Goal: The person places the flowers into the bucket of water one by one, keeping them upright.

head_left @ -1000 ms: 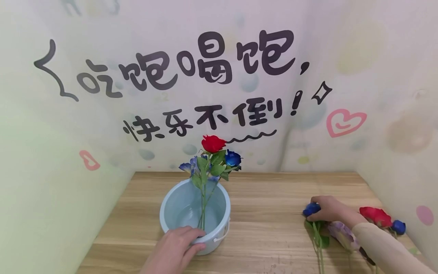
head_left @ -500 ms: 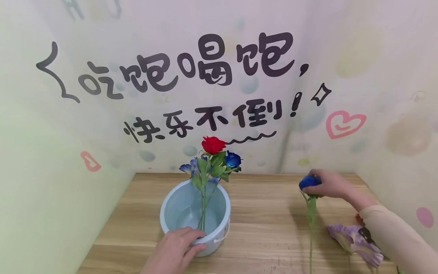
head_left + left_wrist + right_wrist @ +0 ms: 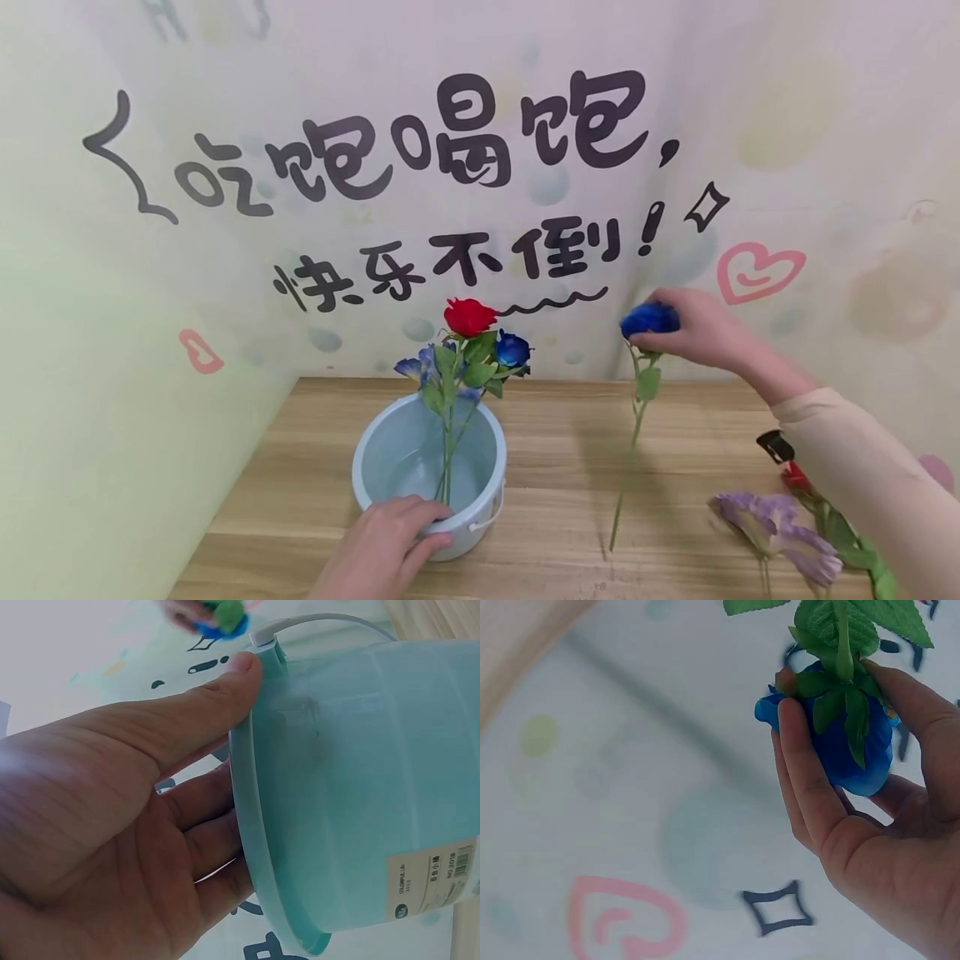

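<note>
My left hand [image 3: 386, 542] grips the near rim of a light blue bucket [image 3: 367, 492], thumb outside and fingers over the inside. In the bucket stand a red rose [image 3: 469, 317], a blue rose [image 3: 513, 348] and a bluish-purple flower [image 3: 417, 367], their heads above the far rim. To the right, my right hand [image 3: 705, 329] holds another blue rose [image 3: 648, 321] by its head, raised over the table with the stem hanging down. The right wrist view shows fingers and thumb round that bloom [image 3: 855, 754], just below its green leaves.
At the table's right lie a pale purple flower [image 3: 780, 533], a red flower [image 3: 795, 477] partly behind the sleeve, and green leaves [image 3: 843, 537]. A small black object [image 3: 775, 447] shows beside the sleeve. A printed wall sheet [image 3: 525, 42] backs the wooden table [image 3: 555, 433].
My right hand has lifted the blue rose off the table, up and to the left; its stem now hangs freely. The left hand stays on the bucket rim.
</note>
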{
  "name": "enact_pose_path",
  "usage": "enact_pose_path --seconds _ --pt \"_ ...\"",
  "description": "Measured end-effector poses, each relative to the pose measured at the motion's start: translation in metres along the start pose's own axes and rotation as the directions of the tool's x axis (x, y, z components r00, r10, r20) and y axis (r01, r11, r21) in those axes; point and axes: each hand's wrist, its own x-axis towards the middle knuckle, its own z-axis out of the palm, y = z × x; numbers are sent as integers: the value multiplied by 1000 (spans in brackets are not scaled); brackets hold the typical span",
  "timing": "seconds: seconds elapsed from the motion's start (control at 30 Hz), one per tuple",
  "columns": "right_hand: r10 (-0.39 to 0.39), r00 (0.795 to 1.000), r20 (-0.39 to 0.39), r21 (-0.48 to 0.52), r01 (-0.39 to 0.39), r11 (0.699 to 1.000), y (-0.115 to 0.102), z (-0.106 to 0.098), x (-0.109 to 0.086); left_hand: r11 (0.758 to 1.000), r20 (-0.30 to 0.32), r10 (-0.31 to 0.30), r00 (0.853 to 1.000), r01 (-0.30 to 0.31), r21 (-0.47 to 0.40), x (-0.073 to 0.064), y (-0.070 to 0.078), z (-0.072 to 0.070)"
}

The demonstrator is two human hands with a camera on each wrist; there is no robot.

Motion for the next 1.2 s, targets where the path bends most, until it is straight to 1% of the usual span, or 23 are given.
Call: enact_pose_path --seconds 0.17,0.3,0.57,0.67,0.87,1.03,1.2 --pt "-32 999 -30 -9 32 999 -43 -20 15 1000 -15 9 1000 -8 13 -1 1 0" --pt "-72 996 -47 -8 71 997 -73 -32 26 999 -30 25 999 -24 35 1 2 0" --pt "-103 991 -86 -30 100 995 -118 -43 34 1000 9 -1 1000 1 2 2 2 -1" --pt "-143 985 -100 -10 142 990 -132 -45 36 1000 1 6 1000 -6 -5 2 1 0" --pt "-227 962 -154 26 234 972 -157 -55 41 999 -40 44 998 -44 3 1 -1 2" --pt "-241 959 -146 59 252 966 -177 -62 47 999 -45 50 998 -50 12 0 -1 2" --pt "-237 956 -175 58 250 967 -190 -65 53 1000 -17 25 1000 -25 -6 0 -1 1"
